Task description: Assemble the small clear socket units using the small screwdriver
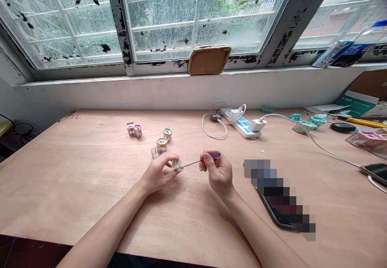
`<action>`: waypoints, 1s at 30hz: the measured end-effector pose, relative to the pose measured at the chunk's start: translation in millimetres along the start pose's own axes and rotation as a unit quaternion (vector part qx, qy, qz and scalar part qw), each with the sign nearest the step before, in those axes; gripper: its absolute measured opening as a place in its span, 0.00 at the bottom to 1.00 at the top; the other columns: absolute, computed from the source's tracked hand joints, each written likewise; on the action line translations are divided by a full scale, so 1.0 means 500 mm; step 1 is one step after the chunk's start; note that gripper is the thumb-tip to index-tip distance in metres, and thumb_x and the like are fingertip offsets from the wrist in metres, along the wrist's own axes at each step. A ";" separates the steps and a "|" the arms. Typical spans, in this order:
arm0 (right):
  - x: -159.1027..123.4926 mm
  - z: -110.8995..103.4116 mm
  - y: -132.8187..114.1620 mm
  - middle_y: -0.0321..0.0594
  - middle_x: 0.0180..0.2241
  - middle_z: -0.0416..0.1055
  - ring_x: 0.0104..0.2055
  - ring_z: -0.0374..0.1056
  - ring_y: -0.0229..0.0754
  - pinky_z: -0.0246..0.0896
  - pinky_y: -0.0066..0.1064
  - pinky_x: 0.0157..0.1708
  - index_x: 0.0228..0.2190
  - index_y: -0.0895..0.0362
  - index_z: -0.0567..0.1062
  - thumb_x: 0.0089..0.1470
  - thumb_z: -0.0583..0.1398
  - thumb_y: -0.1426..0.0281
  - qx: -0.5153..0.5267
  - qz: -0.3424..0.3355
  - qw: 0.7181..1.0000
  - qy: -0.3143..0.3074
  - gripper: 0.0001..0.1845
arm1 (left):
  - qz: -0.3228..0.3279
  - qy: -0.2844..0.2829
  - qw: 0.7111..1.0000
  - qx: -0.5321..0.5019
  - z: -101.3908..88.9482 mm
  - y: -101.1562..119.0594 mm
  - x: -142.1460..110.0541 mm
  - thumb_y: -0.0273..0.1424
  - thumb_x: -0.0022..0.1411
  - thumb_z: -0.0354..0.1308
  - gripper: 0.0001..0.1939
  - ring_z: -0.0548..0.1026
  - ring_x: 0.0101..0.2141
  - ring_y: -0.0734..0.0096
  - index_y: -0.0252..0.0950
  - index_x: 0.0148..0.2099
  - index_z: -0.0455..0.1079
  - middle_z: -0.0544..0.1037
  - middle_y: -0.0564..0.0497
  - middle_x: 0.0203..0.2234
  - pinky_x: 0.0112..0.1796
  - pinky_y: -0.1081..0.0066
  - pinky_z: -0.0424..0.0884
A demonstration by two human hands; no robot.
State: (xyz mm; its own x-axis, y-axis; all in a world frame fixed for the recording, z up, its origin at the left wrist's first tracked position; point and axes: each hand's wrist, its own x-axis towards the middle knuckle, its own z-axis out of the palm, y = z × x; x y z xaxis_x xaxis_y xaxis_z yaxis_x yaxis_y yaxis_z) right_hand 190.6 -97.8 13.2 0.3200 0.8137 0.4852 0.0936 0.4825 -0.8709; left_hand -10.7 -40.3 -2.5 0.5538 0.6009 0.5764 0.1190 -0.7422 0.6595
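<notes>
Hands close together, left hand pinching housing, right hand gripping screwdriver

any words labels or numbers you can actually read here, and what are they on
No word, brand or number can be read clearly.
Blue and white carton on the window ledge: printing shows, too small and blurred to read.
Green card at the far right of the table: printing too small to read.
Phone on the table: mostly covered by a mosaic blur, nothing readable.
</notes>
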 end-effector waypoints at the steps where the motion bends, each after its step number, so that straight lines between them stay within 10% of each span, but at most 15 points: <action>1: 0.000 -0.001 0.000 0.33 0.23 0.64 0.20 0.61 0.34 0.58 0.29 0.21 0.29 0.55 0.69 0.61 0.60 0.52 -0.006 0.000 1.000 -0.003 0.20 | -0.001 0.000 1.000 0.000 0.000 0.000 0.000 0.29 0.64 0.61 0.14 0.78 0.46 0.65 0.39 0.52 0.69 0.79 0.46 0.46 0.39 0.69 0.79; 30: 0.014 -0.008 -0.009 0.35 0.25 0.68 0.21 0.64 0.36 0.61 0.30 0.22 0.31 0.55 0.72 0.60 0.61 0.51 -0.089 0.011 0.994 -0.069 0.19 | -0.056 -0.012 0.998 -0.010 -0.004 -0.023 -0.004 0.34 0.65 0.60 0.13 0.79 0.42 0.67 0.38 0.52 0.70 0.78 0.46 0.45 0.40 0.65 0.83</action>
State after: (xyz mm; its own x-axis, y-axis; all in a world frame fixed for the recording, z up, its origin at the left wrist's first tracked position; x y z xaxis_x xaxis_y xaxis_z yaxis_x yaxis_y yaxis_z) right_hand 196.0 -95.6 19.9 0.1921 0.8662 0.4612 0.2570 0.4092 -0.8755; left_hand -14.6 -32.4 -10.3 0.5575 0.6719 0.4876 0.1637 -0.6648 0.7289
